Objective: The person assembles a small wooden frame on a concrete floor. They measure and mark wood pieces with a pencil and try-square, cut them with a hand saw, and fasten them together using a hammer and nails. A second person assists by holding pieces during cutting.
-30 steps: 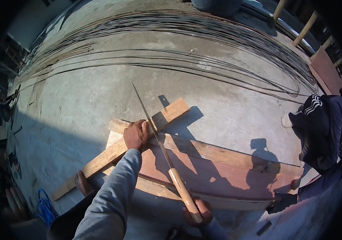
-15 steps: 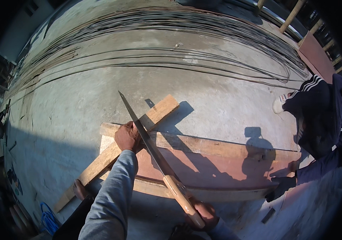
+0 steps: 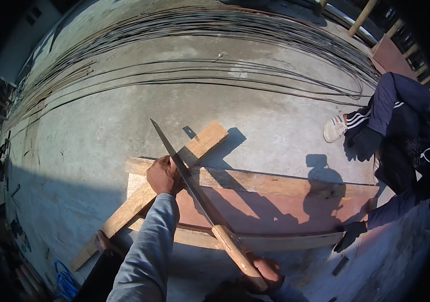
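Right grip (image 3: 267, 272): closed round tan-handled steel handsaw (image 3: 201, 204) | left grip (image 3: 163, 175): clasping pale, straight timber plank (image 3: 132, 206), apparently steadying it beside handsaw

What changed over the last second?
Right hand has drawn the saw back toward the body. At right, the co-worker's shoe has shifted left and their second dark-gloved hand now shows beside it. Left hand stays on the plank; nothing visibly let go.

Dark rods (image 3: 215, 22) on concrete floor (image 3: 99, 121), blue cord (image 3: 65, 282), wooden posts (image 3: 363, 18)
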Motion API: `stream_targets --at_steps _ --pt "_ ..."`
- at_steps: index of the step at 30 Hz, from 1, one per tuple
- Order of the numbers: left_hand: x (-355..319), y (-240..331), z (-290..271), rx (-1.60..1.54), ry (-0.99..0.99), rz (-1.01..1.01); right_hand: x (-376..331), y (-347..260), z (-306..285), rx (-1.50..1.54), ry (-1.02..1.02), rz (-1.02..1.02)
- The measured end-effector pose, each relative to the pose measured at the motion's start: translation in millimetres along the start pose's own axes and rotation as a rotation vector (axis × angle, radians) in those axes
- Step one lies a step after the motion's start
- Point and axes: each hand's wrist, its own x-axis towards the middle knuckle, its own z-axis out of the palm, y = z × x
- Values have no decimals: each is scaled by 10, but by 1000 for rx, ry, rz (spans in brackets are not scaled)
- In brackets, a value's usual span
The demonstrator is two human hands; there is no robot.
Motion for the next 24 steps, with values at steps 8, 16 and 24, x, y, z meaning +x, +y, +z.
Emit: stream_targets --at_steps 8,16,24 --pt "-44 55 -39 -2 -11 72 -29 -90 38 -19 15 33" --pt "-15 31 -17 -16 -4 69 0 -142 57 -75 17 5" --pt "-39 82 -45 -39 -18 42 -41 -138 74 -73 21 45"
